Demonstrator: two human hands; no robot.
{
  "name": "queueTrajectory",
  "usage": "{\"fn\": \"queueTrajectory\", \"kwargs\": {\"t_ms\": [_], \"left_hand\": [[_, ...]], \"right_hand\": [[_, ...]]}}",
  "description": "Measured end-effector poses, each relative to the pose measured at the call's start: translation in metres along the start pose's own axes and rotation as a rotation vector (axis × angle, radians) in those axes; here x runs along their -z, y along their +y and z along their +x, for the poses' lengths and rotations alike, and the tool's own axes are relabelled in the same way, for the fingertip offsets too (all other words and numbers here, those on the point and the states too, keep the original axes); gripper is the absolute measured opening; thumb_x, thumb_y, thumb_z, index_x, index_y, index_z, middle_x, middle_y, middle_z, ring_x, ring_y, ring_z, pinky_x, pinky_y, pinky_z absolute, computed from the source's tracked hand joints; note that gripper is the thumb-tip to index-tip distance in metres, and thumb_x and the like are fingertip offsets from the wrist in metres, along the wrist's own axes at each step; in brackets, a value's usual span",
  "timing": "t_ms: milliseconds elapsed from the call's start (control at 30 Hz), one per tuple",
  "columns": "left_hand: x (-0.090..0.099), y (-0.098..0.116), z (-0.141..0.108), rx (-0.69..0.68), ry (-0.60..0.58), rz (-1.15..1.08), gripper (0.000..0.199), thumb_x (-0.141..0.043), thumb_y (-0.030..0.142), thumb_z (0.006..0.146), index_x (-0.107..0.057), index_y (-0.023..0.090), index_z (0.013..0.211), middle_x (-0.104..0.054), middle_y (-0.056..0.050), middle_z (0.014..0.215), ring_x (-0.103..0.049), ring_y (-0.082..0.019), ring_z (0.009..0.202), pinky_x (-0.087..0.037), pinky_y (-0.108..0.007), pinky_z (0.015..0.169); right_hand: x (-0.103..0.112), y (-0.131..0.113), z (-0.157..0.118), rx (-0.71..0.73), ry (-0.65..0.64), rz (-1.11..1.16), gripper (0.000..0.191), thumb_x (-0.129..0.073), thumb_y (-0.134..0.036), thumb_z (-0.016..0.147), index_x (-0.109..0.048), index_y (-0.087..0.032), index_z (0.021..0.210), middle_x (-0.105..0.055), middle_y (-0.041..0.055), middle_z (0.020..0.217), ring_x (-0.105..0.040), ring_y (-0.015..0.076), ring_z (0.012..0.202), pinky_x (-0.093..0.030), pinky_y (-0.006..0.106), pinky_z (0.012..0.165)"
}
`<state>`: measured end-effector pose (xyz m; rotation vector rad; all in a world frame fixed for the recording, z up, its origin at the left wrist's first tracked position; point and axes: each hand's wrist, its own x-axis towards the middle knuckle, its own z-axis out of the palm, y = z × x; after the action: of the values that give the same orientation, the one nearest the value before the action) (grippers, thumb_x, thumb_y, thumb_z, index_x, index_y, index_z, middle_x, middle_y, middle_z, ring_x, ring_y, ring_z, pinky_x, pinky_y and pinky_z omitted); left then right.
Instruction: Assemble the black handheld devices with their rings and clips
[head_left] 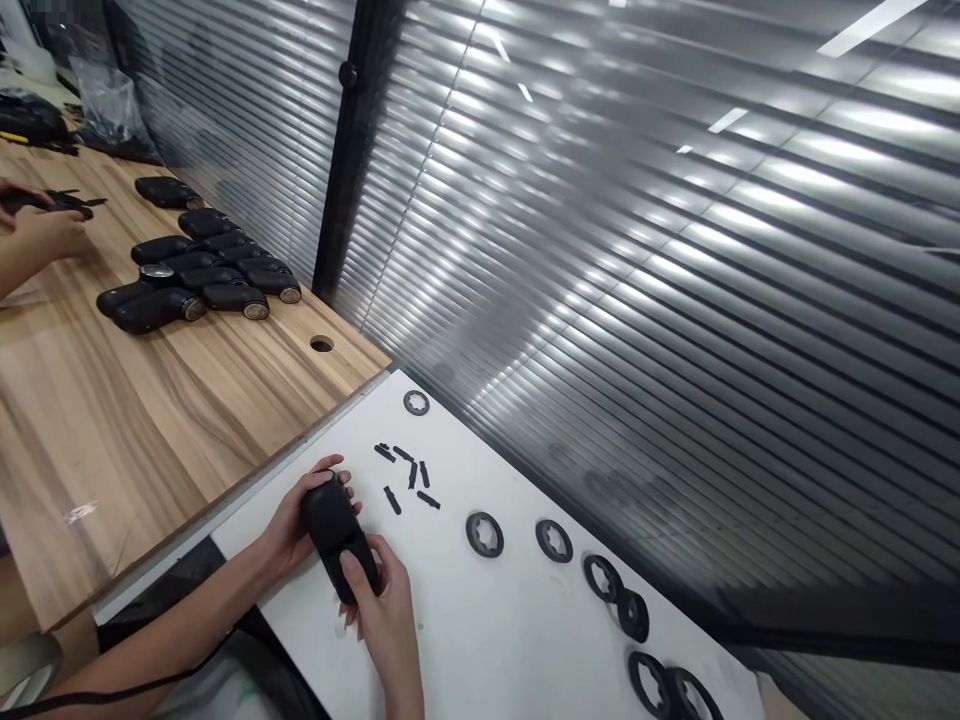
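Between my two hands, over the white table (480, 630), is a black oblong device body (330, 515) with rounded ends. My left hand (294, 515) wraps round its upper end, fingers curled behind it. Lower down, my right hand (386, 590) grips the other end, the thumb pressed on its face. Beyond the device lie several small black clip-like pieces (393, 500). Several black rings with notched inner openings stretch along the table's far edge, the nearest being a ring (485, 536) right of the small pieces. A thinner ring (416, 403) lies by the far corner.
On the adjoining wooden table (247, 400), several black devices with round metallic ends (202, 270) are grouped. Another person's hands (45, 235) hold a dark part at the left. A clear plastic bag (109, 105) stands behind. Glass with blinds (600, 250) borders both tables.
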<state>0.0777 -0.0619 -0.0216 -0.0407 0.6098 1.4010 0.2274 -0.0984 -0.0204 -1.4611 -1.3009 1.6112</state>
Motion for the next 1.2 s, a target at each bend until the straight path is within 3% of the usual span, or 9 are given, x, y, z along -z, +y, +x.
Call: {"fn": "queueTrajectory", "kwargs": {"t_ms": [167, 467, 567, 667, 800, 967, 1200], "left_hand": [[0.0, 0.0, -0.002, 0.005, 0.003, 0.039, 0.034, -0.076, 0.018, 0.073, -0.064, 0.017, 0.105, -0.064, -0.003, 0.084, -0.066, -0.017, 0.073, -0.064, -0.034, 0.074], [-0.005, 0.002, -0.004, 0.019, 0.063, 0.114, 0.039, -0.073, 0.019, 0.067, -0.063, 0.02, 0.105, -0.061, 0.0, 0.083, -0.063, -0.016, 0.07, -0.063, -0.037, 0.071], [-0.006, 0.002, -0.002, 0.023, 0.054, 0.163, 0.04, -0.073, 0.021, 0.065, -0.063, 0.021, 0.104, -0.061, 0.0, 0.084, -0.063, -0.015, 0.07, -0.063, -0.035, 0.071], [-0.009, 0.003, 0.0, 0.019, 0.056, 0.183, 0.038, -0.074, 0.021, 0.063, -0.064, 0.022, 0.1, -0.061, 0.001, 0.082, -0.062, -0.014, 0.07, -0.062, -0.032, 0.07], [-0.013, 0.004, 0.0, 0.017, 0.068, 0.192, 0.036, -0.076, 0.022, 0.06, -0.064, 0.022, 0.094, -0.06, 0.002, 0.08, -0.061, -0.014, 0.069, -0.062, -0.032, 0.069], [-0.012, 0.004, -0.003, 0.006, 0.062, 0.192, 0.038, -0.079, 0.022, 0.058, -0.065, 0.021, 0.093, -0.061, 0.002, 0.081, -0.061, -0.014, 0.069, -0.062, -0.032, 0.069], [-0.006, 0.003, -0.002, -0.073, 0.074, 0.173, 0.044, -0.085, 0.026, 0.052, -0.066, 0.021, 0.091, -0.06, 0.002, 0.081, -0.061, -0.015, 0.07, -0.062, -0.033, 0.067]], "right_hand": [[-0.002, -0.008, 0.001, -0.076, 0.017, 0.025, 0.067, -0.072, -0.075, 0.066, -0.056, -0.015, 0.09, -0.046, -0.0073, 0.046, -0.038, 0.0069, 0.034, -0.029, 0.017, 0.033], [0.012, -0.022, 0.0, -0.136, -0.103, 0.083, 0.044, -0.077, -0.046, 0.069, -0.06, -0.016, 0.097, -0.053, -0.0083, 0.045, -0.043, 0.008, 0.034, -0.029, 0.015, 0.034], [0.014, -0.023, 0.0, -0.127, -0.109, 0.091, 0.038, -0.077, -0.038, 0.071, -0.064, -0.015, 0.098, -0.054, -0.0077, 0.045, -0.043, 0.0078, 0.034, -0.024, 0.014, 0.033], [0.012, -0.021, 0.0, -0.083, -0.067, 0.113, 0.032, -0.079, -0.035, 0.07, -0.067, -0.015, 0.092, -0.056, -0.0069, 0.049, -0.045, 0.0071, 0.037, -0.029, 0.014, 0.036], [0.009, -0.018, -0.001, -0.075, 0.019, 0.116, 0.033, -0.082, -0.034, 0.068, -0.07, -0.014, 0.091, -0.054, -0.0061, 0.051, -0.044, 0.0074, 0.043, -0.031, 0.015, 0.039], [0.01, -0.019, 0.0, -0.096, -0.027, 0.139, 0.034, -0.081, -0.031, 0.067, -0.07, -0.014, 0.093, -0.056, -0.0056, 0.055, -0.045, 0.0079, 0.047, -0.031, 0.016, 0.041], [0.012, -0.026, 0.002, -0.212, -0.001, 0.089, 0.049, -0.087, -0.035, 0.062, -0.07, -0.015, 0.103, -0.056, -0.0063, 0.061, -0.046, 0.0085, 0.05, -0.033, 0.021, 0.045]]}}
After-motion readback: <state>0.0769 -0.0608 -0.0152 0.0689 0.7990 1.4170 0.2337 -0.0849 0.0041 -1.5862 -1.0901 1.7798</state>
